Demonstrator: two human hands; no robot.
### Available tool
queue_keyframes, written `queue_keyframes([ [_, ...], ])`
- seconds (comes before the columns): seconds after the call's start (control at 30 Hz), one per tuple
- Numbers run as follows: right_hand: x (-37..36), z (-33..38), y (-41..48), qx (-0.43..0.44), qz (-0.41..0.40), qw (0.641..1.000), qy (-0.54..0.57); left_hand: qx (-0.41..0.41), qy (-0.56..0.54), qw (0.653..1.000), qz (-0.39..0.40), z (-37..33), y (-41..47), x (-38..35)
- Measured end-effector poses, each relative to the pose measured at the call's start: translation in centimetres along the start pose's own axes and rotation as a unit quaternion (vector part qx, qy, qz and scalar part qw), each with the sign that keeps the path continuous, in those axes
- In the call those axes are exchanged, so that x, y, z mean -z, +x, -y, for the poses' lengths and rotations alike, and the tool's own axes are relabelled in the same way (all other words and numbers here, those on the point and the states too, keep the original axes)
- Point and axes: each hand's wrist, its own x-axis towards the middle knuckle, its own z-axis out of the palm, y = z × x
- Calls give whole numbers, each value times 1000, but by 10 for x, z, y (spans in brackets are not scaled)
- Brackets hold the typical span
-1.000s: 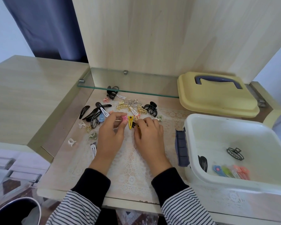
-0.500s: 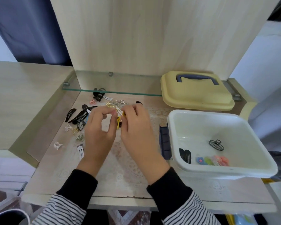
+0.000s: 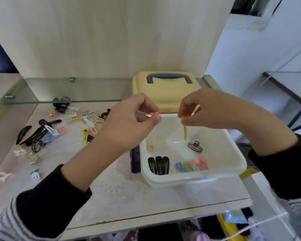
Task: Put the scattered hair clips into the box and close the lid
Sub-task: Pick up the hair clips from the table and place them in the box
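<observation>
A person's left hand (image 3: 129, 122) is pinching a small pink hair clip (image 3: 154, 114) between curled thumb and fingers, hovering over the left rim of a white plastic box (image 3: 174, 179) that is sitting open at the worktop's right edge. The right hand (image 3: 214, 110) is pinching a slim yellow snap clip (image 3: 184, 127), dangling it above the box's interior, with a peach-coloured clip (image 3: 195, 109) also poking from its fingers. A pale yellow lid with a navy handle (image 3: 163, 91) is lying at the back right corner. Scattered black, gold and white hair clips (image 3: 47, 131) are lying toward the back left corner.
</observation>
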Motion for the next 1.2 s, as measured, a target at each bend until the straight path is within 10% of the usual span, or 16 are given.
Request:
queue_keyframes([
  [0.3,-29,-41,28,-29,272,947,-168,83,212,899,374,-3,41,-67],
  [0.5,-53,-48,36,-20,347,920,-182,133,235,845,462,11,53,-87],
  [1.2,-31,-41,21,-9,225,958,-180,-17,412,860,301,10,35,-68],
])
